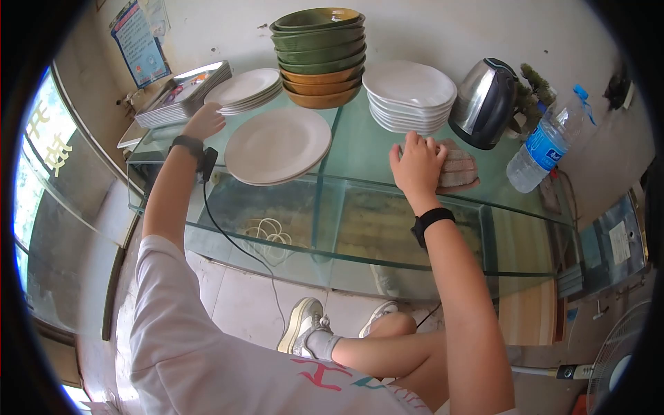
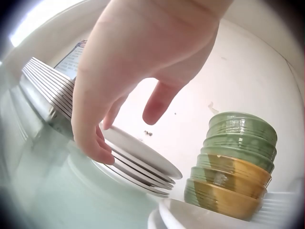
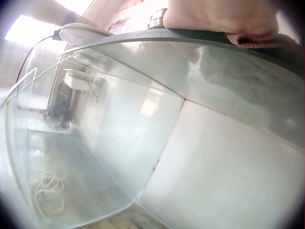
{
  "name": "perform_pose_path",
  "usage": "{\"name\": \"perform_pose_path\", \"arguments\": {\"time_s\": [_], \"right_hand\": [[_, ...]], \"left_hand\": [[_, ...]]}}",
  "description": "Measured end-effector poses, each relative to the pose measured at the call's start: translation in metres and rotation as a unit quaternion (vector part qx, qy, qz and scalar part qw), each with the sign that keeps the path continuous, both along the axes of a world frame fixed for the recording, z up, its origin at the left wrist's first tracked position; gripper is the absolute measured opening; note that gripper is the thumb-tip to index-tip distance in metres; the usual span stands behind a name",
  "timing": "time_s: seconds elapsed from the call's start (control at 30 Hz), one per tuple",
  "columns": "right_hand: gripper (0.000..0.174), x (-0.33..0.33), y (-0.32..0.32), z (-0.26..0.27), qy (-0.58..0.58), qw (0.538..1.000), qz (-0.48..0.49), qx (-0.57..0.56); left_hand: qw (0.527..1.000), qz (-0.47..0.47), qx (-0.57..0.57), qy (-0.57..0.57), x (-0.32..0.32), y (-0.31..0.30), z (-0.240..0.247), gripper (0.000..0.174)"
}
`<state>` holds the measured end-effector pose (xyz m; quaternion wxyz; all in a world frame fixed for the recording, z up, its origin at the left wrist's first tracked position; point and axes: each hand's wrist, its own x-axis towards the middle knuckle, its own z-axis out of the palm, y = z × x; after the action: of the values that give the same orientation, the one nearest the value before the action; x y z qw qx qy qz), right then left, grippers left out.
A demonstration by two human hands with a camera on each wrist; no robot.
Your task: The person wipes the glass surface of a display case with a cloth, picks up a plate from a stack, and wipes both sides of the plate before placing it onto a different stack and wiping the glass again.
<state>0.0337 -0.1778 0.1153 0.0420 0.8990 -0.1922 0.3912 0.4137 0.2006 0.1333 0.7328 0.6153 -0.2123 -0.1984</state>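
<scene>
My left hand (image 1: pixel 204 122) reaches to the back left, beside a low stack of white plates (image 1: pixel 243 84). In the left wrist view its bent fingers (image 2: pixel 97 143) overlap the stack's near edge, while the thumb hangs apart from them with nothing between. Larger white plates (image 1: pixel 278 146) lie on the glass top in front of that stack. On the right side my right hand (image 1: pixel 417 168) rests on a folded, striped pinkish cloth (image 1: pixel 458 167), fingers loosely bent. In the right wrist view only the cloth's edge (image 3: pixel 252 41) shows beneath the hand.
Green and brown bowls (image 1: pixel 319 59) stand in a tall stack at the back, with white dishes (image 1: pixel 408 90) to their right. Further right are a kettle (image 1: pixel 484 104) and a water bottle (image 1: pixel 546 149). Metal trays (image 1: pixel 181 104) are piled at left. A cable (image 1: pixel 238 243) hangs from the left wrist.
</scene>
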Motion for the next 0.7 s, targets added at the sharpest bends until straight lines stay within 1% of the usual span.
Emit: {"name": "perform_pose_path", "arguments": {"time_s": [0.03, 0.07, 0.1, 0.13, 0.17, 0.2, 0.23, 0.27, 0.3, 0.33, 0.4, 0.43, 0.47, 0.5, 0.53, 0.57, 0.6, 0.63, 0.67, 0.7], "right_hand": [[0.020, 0.001, 0.000, -0.001, -0.008, 1.000, -0.001, -0.001], [0.020, 0.002, 0.001, -0.001, -0.006, 1.000, 0.005, 0.003], [0.021, 0.001, 0.001, 0.000, -0.003, 1.000, -0.003, -0.004], [0.021, 0.001, 0.001, -0.001, 0.000, 1.000, -0.011, -0.011], [0.021, 0.000, 0.001, -0.002, -0.002, 1.000, -0.008, -0.008], [0.021, 0.000, 0.000, -0.002, -0.001, 1.000, -0.006, -0.009], [0.022, 0.001, 0.000, -0.001, -0.001, 1.000, -0.006, -0.011], [0.022, 0.002, -0.001, -0.002, -0.003, 1.000, -0.008, -0.011], [0.021, 0.003, -0.001, -0.002, -0.010, 1.000, -0.008, -0.016], [0.021, 0.002, -0.002, -0.004, -0.013, 1.000, -0.010, -0.021], [0.022, -0.001, -0.002, -0.001, 0.003, 1.000, -0.012, -0.010], [0.022, -0.001, -0.002, 0.001, 0.014, 1.000, -0.010, 0.006], [0.022, -0.001, -0.003, 0.001, 0.008, 1.000, -0.009, 0.001], [0.022, -0.002, -0.004, 0.002, 0.011, 1.000, -0.012, 0.002], [0.021, -0.001, -0.003, 0.002, 0.012, 1.000, -0.011, -0.001], [0.021, -0.001, -0.001, 0.002, 0.013, 1.000, -0.009, -0.003], [0.021, 0.000, 0.000, 0.002, 0.016, 1.000, -0.006, 0.002], [0.021, 0.001, -0.002, 0.000, 0.007, 1.000, -0.011, -0.012], [0.021, 0.001, -0.003, -0.002, -0.001, 1.000, -0.016, -0.024], [0.021, 0.001, -0.003, -0.003, 0.005, 1.000, -0.011, -0.016]], "left_hand": [[0.992, 0.043, -0.030, 0.116, -0.016, 0.004, 0.013, 0.020], [0.991, 0.080, 0.009, 0.107, -0.028, 0.004, 0.020, 0.024], [0.990, 0.086, 0.012, 0.107, -0.028, 0.010, 0.020, 0.024], [0.993, 0.055, 0.073, -0.069, -0.032, 0.012, 0.021, 0.026], [0.961, 0.020, 0.133, -0.243, -0.034, 0.014, 0.024, 0.029], [0.806, 0.056, 0.303, -0.505, -0.038, 0.015, 0.025, 0.035], [0.805, 0.057, 0.304, -0.507, -0.029, 0.016, 0.023, 0.035], [0.864, -0.027, 0.230, -0.447, -0.013, 0.014, 0.018, 0.038], [0.907, -0.112, 0.151, -0.377, 0.002, 0.014, 0.014, 0.040], [0.908, -0.115, 0.146, -0.376, 0.009, 0.013, 0.012, 0.040], [0.949, -0.195, 0.062, -0.239, 0.019, 0.007, 0.006, 0.041], [0.948, -0.201, 0.058, -0.239, 0.024, 0.002, 0.008, 0.041], [0.853, -0.171, 0.241, -0.431, 0.028, 0.000, 0.010, 0.042], [0.689, -0.126, 0.405, -0.588, 0.031, 0.001, 0.011, 0.043], [0.899, -0.170, 0.224, -0.336, 0.043, 0.009, 0.005, 0.039], [0.899, -0.171, 0.228, -0.332, 0.024, 0.008, 0.010, 0.039], [0.941, -0.107, 0.199, -0.253, 0.003, 0.012, 0.017, 0.037], [0.970, -0.039, 0.169, -0.171, -0.026, 0.014, 0.029, 0.035], [0.962, -0.082, 0.191, -0.176, -0.050, 0.020, 0.039, 0.028], [0.962, -0.080, 0.199, -0.169, -0.084, 0.020, 0.053, 0.028]]}}
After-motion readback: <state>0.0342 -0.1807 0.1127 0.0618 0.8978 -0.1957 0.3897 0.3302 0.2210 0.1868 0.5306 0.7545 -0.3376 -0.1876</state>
